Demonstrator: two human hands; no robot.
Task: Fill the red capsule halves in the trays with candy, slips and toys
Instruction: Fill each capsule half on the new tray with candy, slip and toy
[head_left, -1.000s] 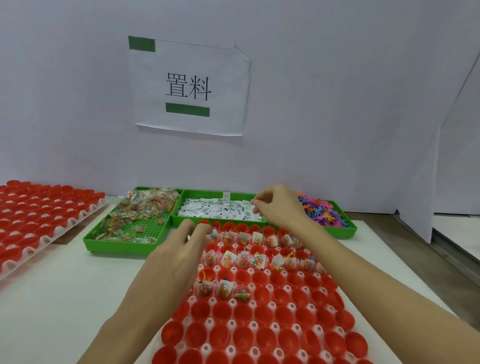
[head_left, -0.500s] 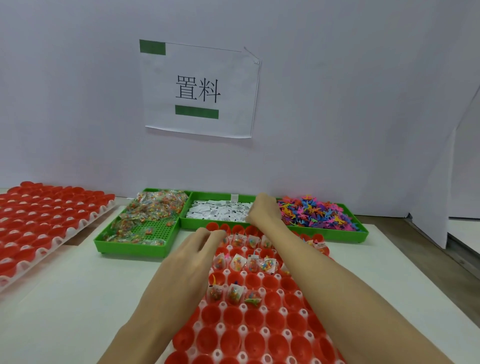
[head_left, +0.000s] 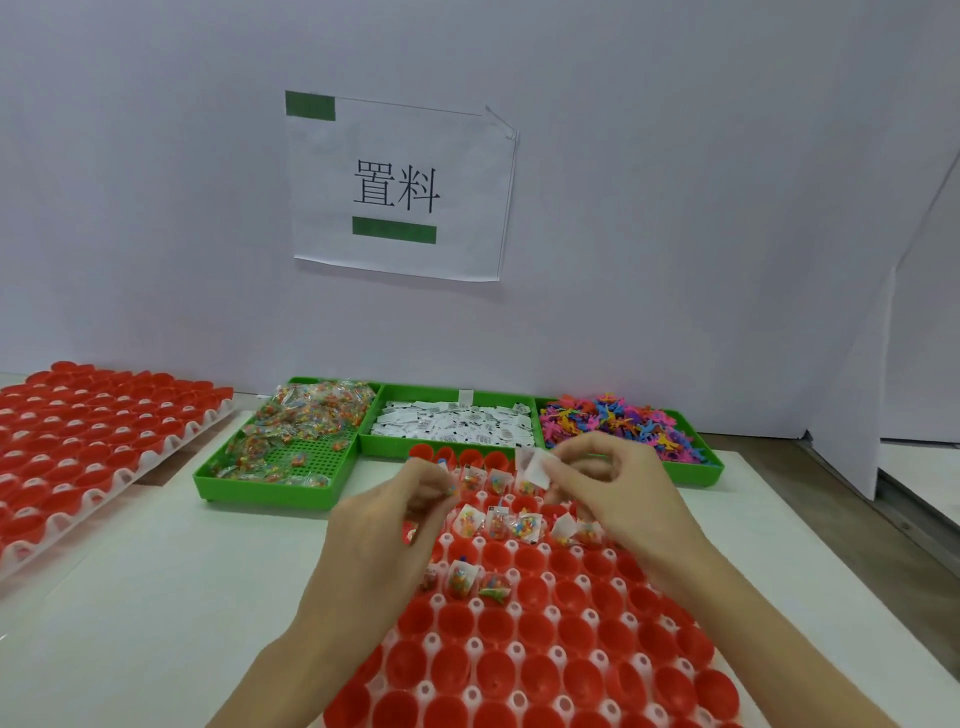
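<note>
On the white table (head_left: 130, 597), a tray of red capsule halves (head_left: 524, 649) sits at the near edge, its far rows already holding candy packets and folded slips, the near rows still bare. Both hands hover over those far rows. The right hand (head_left: 618, 493) has its grip pinched on a small white slip (head_left: 535, 466), held up between thumb and forefinger just above the tray. The left hand (head_left: 384, 525) has its fingers curled at the tray's left side — whether that grip holds anything I cannot tell. Along the far edge stand three green bins: candy packets (head_left: 306, 421) on the left, white slips (head_left: 457, 423) in the middle, coloured toys (head_left: 618, 423) on the right. A second tray of red halves (head_left: 88, 441) lies at the left edge. A paper sign (head_left: 400, 187) hangs on the wall behind.
</note>
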